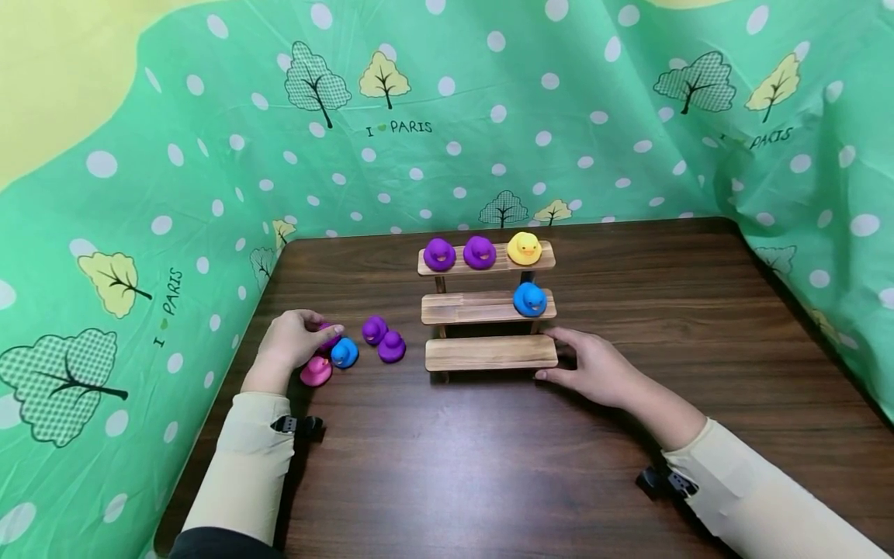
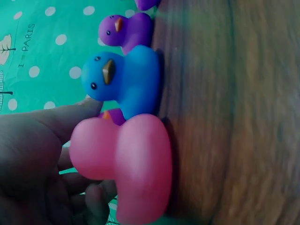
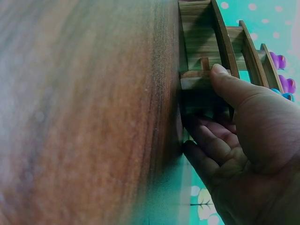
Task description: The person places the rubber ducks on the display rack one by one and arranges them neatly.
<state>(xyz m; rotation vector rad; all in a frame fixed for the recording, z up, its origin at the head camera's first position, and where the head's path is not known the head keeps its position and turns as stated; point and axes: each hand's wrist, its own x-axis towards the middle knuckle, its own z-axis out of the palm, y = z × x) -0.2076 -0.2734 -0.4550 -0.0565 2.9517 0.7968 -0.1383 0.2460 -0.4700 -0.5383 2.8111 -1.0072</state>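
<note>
My left hand (image 1: 288,343) pinches a purple rubber duck (image 1: 329,335) between thumb and fingers at the table's left side. Right beside it are a blue duck (image 1: 344,353) and a pink duck (image 1: 317,372); in the left wrist view the pink duck (image 2: 143,168) and blue duck (image 2: 140,82) mostly hide the held one. My right hand (image 1: 601,369) grips the right end of the three-tier wooden shelf (image 1: 482,355), thumb at the front of the lowest step and fingers behind. Two purple ducks (image 1: 439,255) and a yellow duck (image 1: 524,248) sit on the top step, another blue duck (image 1: 531,300) on the middle step's right end.
Two more purple ducks (image 1: 392,347) stand between the left group and the shelf. The dark wooden table (image 1: 447,466) is bordered behind and at the sides by a green dotted cloth (image 1: 503,140).
</note>
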